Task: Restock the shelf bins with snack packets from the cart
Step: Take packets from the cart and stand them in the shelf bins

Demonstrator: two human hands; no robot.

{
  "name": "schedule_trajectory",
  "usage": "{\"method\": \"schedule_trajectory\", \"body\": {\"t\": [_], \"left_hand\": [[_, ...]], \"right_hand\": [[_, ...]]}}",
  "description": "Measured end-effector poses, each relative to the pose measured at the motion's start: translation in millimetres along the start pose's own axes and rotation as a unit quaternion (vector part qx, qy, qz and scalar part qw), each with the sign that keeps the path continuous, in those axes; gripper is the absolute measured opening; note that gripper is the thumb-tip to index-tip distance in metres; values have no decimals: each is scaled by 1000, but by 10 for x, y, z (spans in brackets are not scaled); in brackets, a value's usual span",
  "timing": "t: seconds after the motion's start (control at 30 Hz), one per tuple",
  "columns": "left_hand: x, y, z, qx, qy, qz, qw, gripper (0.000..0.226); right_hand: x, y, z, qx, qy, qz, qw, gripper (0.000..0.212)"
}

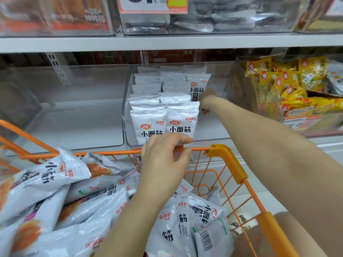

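White snack packets [148, 101] with black characters stand upright in rows inside a clear shelf bin [209, 134] on the middle shelf. My right hand [207, 102] reaches into the bin's right side. Its fingers are curled around an upright packet [197, 88] at the end of the rows. My left hand [163, 158] is at the bin's front, fingers over the front edge against the two front packets [181, 125], thumb below near the cart rim. Several more of the same packets [74, 197] lie piled in the orange cart [228, 160] below.
An empty clear bin [74, 115] sits left of the stocked one. A bin of yellow snack packets [289, 84] stands to the right. The shelf above holds more clear bins and a price label [154, 4]. The cart's wire rim runs right against the shelf front.
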State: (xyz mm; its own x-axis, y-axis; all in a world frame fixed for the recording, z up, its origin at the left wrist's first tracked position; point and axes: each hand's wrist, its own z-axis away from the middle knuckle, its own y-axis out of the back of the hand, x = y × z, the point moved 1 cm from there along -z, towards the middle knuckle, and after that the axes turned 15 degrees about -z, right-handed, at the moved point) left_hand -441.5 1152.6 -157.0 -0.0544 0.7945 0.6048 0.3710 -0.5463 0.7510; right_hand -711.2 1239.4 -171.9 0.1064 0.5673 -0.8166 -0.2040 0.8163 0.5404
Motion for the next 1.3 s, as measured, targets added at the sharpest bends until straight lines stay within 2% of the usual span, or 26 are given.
{"method": "schedule_trajectory", "body": {"t": [0.07, 0.17, 0.27, 0.37, 0.43, 0.5, 0.57, 0.6, 0.67, 0.7, 0.77, 0.83, 0.9, 1.0, 1.07, 1.13, 1.2, 1.3], "left_hand": [[-2, -2, 0, -3, 1, 1, 1000, 19], [-7, -8, -8, -3, -1, 4, 1000, 19], [-1, -3, -4, -2, 0, 10, 1000, 20], [15, 11, -16, -1, 2, 22, 1000, 21], [11, 4, -27, -8, 3, 26, 1000, 24], [2, -1, -39, -4, 8, 41, 999, 21], [-15, -16, -51, 5, 9, 54, 999, 21], [-22, -21, -52, 5, 7, 57, 998, 22], [-37, -40, -59, -1, 5, 69, 998, 23], [-41, -43, -52, -4, 4, 74, 997, 25], [-41, -45, -39, -4, -1, 80, 997, 26], [-30, -37, -34, -5, -9, 85, 996, 25], [-22, -32, -30, -5, -13, 93, 996, 23], [-2, -13, -37, 10, -11, 126, 992, 20], [51, 20, -24, 14, -8, 171, 985, 21], [118, 61, 4, 8, -9, 213, 977, 20], [164, 89, 26, -5, -9, 255, 967, 19], [206, 103, 57, -23, -21, 271, 962, 7]], "right_hand": [[-17, 28, 28, -5, -5, 4, 1000, 25], [-60, 73, 111, -13, -1, -8, 1000, 9], [-83, 170, 264, -5, -1, 6, 1000, 27], [-201, 379, 749, 70, 88, 1, 994, 24], [-243, 553, 1332, 64, 166, -69, 982, 20], [-181, 636, 1950, -51, 203, -96, 973, 9], [-43, 531, 2395, -193, 190, 2, 963, 9], [42, 425, 2493, -261, 193, 102, 940, 11], [197, 189, 2573, -377, 182, 291, 860, 25], [290, 82, 2589, -427, 162, 347, 819, 33], [457, -82, 2605, -489, 140, 395, 765, 38], [581, -184, 2622, -489, 167, 409, 752, 32], [606, -178, 2608, -459, 195, 404, 767, 29], [443, 103, 2549, -383, 225, 319, 837, 20], [295, 356, 2521, -314, 224, 224, 895, 19], [206, 535, 2506, -264, 184, 71, 944, 15], [184, 620, 2471, -217, 147, -78, 962, 10], [190, 635, 2397, -111, 146, -165, 969, 9]]}}
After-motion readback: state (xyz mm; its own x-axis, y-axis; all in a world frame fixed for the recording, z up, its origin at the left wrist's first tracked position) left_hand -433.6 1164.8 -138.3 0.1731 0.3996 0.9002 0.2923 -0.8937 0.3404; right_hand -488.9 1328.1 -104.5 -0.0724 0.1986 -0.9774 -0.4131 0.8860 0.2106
